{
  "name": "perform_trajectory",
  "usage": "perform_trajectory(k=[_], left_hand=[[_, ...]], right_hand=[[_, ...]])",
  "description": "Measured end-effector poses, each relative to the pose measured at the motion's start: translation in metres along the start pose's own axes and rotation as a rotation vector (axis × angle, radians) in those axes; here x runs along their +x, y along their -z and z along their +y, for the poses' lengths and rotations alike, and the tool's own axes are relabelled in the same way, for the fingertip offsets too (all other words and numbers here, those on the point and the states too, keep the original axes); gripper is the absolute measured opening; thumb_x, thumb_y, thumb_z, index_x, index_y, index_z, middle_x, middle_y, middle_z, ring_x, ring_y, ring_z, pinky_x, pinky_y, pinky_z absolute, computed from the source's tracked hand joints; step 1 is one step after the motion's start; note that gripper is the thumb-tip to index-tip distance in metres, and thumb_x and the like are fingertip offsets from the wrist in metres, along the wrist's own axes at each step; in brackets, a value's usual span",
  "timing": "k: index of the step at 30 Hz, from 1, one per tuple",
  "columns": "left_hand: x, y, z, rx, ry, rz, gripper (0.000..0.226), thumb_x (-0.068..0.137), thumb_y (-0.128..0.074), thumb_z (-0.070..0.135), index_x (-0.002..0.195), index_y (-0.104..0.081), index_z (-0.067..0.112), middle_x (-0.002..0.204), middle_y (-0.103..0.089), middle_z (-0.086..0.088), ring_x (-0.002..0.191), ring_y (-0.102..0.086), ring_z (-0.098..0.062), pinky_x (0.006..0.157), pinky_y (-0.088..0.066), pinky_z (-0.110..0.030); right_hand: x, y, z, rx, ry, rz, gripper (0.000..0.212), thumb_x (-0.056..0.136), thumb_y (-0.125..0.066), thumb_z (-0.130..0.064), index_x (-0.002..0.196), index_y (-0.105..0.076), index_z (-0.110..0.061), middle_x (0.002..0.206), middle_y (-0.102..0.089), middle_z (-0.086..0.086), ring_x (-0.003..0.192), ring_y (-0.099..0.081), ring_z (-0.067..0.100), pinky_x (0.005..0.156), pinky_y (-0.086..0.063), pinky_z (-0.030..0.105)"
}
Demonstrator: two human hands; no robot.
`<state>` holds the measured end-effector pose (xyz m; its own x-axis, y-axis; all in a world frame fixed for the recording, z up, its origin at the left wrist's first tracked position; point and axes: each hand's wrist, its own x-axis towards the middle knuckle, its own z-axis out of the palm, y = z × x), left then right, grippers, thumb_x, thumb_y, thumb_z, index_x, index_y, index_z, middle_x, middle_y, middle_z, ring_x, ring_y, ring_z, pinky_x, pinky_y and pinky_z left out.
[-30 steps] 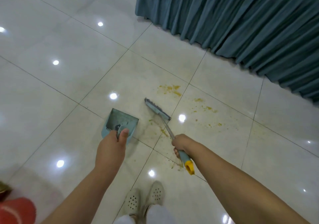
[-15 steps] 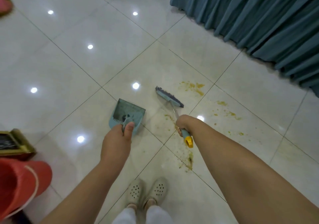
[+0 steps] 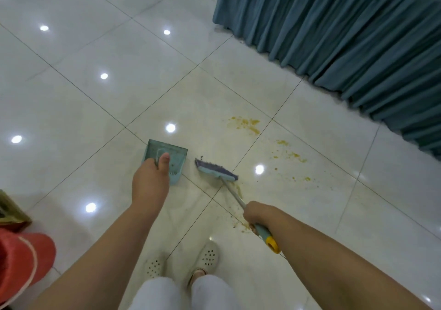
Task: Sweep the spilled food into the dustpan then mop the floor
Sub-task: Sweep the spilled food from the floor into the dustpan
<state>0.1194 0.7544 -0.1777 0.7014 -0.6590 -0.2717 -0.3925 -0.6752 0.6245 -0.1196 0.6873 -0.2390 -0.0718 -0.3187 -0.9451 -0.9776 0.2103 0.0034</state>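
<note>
Spilled food point(image 3: 245, 124) is what I'm dealing with here: yellowish-orange smears and crumbs scattered on the glossy white tile floor point(image 3: 95, 99). The biggest patch sits out past the brush, closer to the blue-green curtain point(image 3: 346, 30), and a looser trail of specks runs off to the right of it. There's also a streak of the same stuff along the grout line right by my right hand, near my feet.

My left hand point(image 3: 150, 183) has its grip wrapped around the handle of the light blue dustpan point(image 3: 164, 157), thumb lying on top and pointing forward. The pan is just left of the brush head, not touching it. Can't really tell from this angle if its lip is flat on the floor or lifted a bit.

My right hand point(image 3: 256, 215) has its grip closed around the shaft of the little hand broom point(image 3: 216, 170), low down where the metal rod meets the teal handle; the yellow end cap pokes out behind my wrist. The brush head is teal with dark purplish bristles and sits down at the floor between the dustpan and the main spill, well apart from the big patch.

Both of my white perforated shoes point(image 3: 207, 257) are at the bottom of the view. A red bucket point(image 3: 21, 262) is off at the lower left edge, with something gold-framed point(image 3: 12, 214) just behind it.
</note>
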Motion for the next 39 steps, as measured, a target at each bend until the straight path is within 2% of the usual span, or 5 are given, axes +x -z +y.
perform_trajectory(k=[14,19,24,27,39], left_hand=[[0.018,0.103,-0.066,-0.119,-0.125,-0.087,0.051,0.098,-0.032,0.051,0.077,-0.054,0.01,0.072,-0.059,-0.012,0.066,-0.056,-0.029,0.061,-0.044,-0.032],[0.032,0.136,-0.095,-0.086,-0.165,-0.118,0.057,0.096,-0.031,0.055,0.077,-0.055,0.006,0.071,-0.06,-0.014,0.065,-0.057,-0.031,0.063,-0.05,-0.04],[0.038,0.152,-0.12,-0.066,-0.175,-0.145,0.05,0.096,-0.035,0.052,0.074,-0.053,0.01,0.065,-0.056,-0.006,0.063,-0.054,-0.027,0.06,-0.045,-0.034],[0.039,0.152,-0.129,-0.041,-0.181,-0.162,0.05,0.096,-0.035,0.052,0.074,-0.053,0.011,0.061,-0.055,-0.004,0.06,-0.053,-0.026,0.06,-0.045,-0.035],[0.019,0.13,-0.125,0.087,-0.272,-0.243,0.058,0.097,-0.028,0.053,0.073,-0.053,0.007,0.061,-0.055,-0.005,0.058,-0.052,-0.024,0.049,-0.036,-0.027]], right_hand=[[-0.065,-0.098,-0.055,0.825,-0.058,-0.11,0.015,0.098,-0.039,-0.008,0.085,-0.046,-0.005,0.061,-0.041,0.006,0.043,-0.036,0.014,0.034,-0.033,0.014],[-0.074,-0.13,-0.122,1.281,-0.009,-0.31,0.015,0.098,-0.037,-0.006,0.083,-0.041,-0.006,0.041,-0.04,0.004,0.023,-0.034,0.01,0.028,-0.029,0.01],[-0.051,-0.145,-0.158,1.72,0.066,-0.54,0.011,0.096,-0.036,-0.004,0.089,-0.043,-0.001,0.063,-0.04,0.005,0.025,-0.04,0.01,0.027,-0.035,0.012],[-0.037,-0.147,-0.153,1.997,0.084,-0.611,0.011,0.096,-0.034,-0.002,0.087,-0.041,-0.003,0.05,-0.042,0.01,0.024,-0.041,0.014,0.027,-0.037,0.014],[-0.05,-0.154,-0.031,2.403,0.045,-0.313,0.025,0.099,-0.027,-0.004,0.082,-0.044,0.0,0.04,-0.04,0.006,0.022,-0.039,0.013,0.025,-0.034,0.013]])
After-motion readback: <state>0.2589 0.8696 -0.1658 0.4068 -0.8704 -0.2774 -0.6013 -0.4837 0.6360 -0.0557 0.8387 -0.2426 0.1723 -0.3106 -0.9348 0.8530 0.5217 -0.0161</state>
